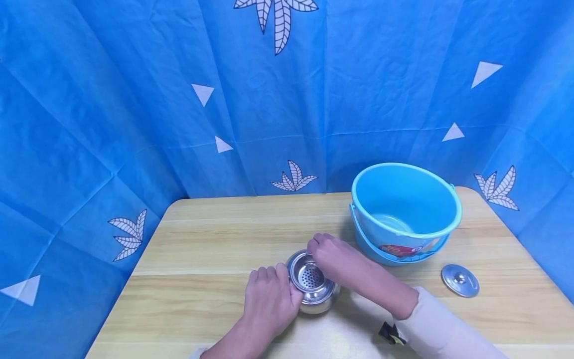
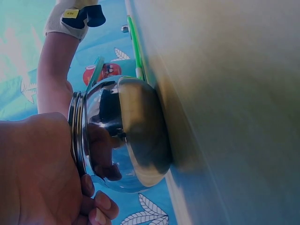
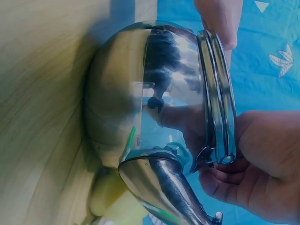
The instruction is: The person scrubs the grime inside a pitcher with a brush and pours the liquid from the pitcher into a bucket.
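Note:
A shiny round metal teapot (image 1: 314,307) stands on the table, with a perforated strainer (image 1: 310,277) seated in its open mouth. My left hand (image 1: 271,301) is at its left side, curled fingers and thumb gripping at the rim. Across the pot, my right hand (image 1: 337,258) bends over the far right edge. The right wrist view has the right hand's fingers (image 3: 225,185) curled in under the layered rim (image 3: 219,93), close above the spout (image 3: 159,190). I cannot tell which part the right hand pinches. Right of the pot lies a round metal lid (image 1: 460,280) with a knob.
A light blue plastic bucket (image 1: 385,237) with a red label stands behind the pot to the right, its handle hanging down in front. The wooden table (image 1: 202,249) ends at a blue curtain (image 1: 269,99) with white leaf and triangle prints.

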Motion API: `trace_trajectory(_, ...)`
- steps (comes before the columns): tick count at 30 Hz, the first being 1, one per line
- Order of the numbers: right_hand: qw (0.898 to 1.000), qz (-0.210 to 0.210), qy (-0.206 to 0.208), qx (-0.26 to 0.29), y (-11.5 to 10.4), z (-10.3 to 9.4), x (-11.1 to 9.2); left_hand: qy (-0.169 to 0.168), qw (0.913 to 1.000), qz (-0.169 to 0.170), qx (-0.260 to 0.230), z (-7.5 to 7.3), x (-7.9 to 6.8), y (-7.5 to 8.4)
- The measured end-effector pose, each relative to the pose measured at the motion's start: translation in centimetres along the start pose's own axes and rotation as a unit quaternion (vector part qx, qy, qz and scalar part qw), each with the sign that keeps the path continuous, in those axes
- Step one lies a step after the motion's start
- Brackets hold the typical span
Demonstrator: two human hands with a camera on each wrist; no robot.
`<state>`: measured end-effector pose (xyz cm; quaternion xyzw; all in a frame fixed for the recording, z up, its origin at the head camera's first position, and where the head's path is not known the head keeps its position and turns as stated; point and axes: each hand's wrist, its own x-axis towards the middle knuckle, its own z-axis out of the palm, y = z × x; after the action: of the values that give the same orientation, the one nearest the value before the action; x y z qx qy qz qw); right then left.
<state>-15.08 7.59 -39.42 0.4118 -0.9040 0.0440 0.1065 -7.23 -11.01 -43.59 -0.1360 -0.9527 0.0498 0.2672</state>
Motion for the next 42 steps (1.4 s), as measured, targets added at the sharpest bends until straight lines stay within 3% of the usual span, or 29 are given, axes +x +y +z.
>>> trace_trajectory(12,1.000,0.000,-0.009,0.023,-0.05,-0.25,-0.06,-0.020,0.9998,0.002,0.000,-0.37,0.06,0.03)
trace_trajectory(22,0.999,0.005,-0.026,0.046,-0.10,-0.60,-0.05,0.019,0.9998,0.008,0.001,-0.22,0.12,0.04)
trace_trajectory(42,0.997,0.017,-0.009,0.073,0.50,-0.73,-0.25,0.010,1.0000,0.002,-0.001,-0.18,0.15,0.20)
